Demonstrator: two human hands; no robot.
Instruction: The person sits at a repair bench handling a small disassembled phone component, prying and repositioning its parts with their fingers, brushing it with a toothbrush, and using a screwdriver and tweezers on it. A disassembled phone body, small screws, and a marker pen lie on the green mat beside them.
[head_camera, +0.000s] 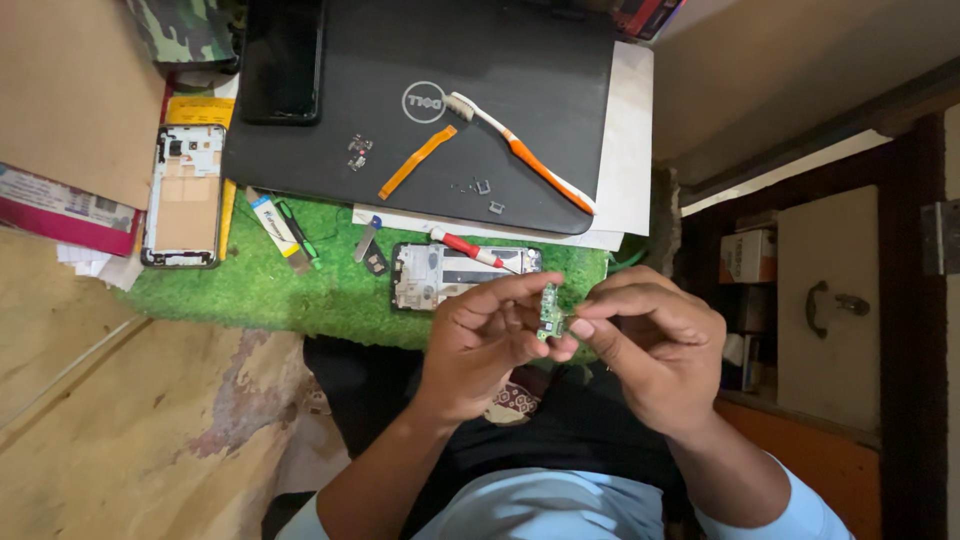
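Note:
A small green circuit board (550, 308) is pinched between the fingertips of both hands, held upright above my lap. My left hand (480, 340) grips its left side with thumb and forefinger. My right hand (655, 345) grips its right edge. Just beyond the hands, an opened phone body (440, 275) lies on a green grass-like mat (270, 295), with a red-handled screwdriver (470, 248) resting across it.
A closed dark laptop (400, 170) lies behind the mat, carrying an orange-and-white toothbrush (525, 155), an orange flex strip (417, 162), small metal parts (358, 152) and a black phone (283, 60). A phone frame (185, 195) lies at left. A cabinet door with handle (830, 305) stands at right.

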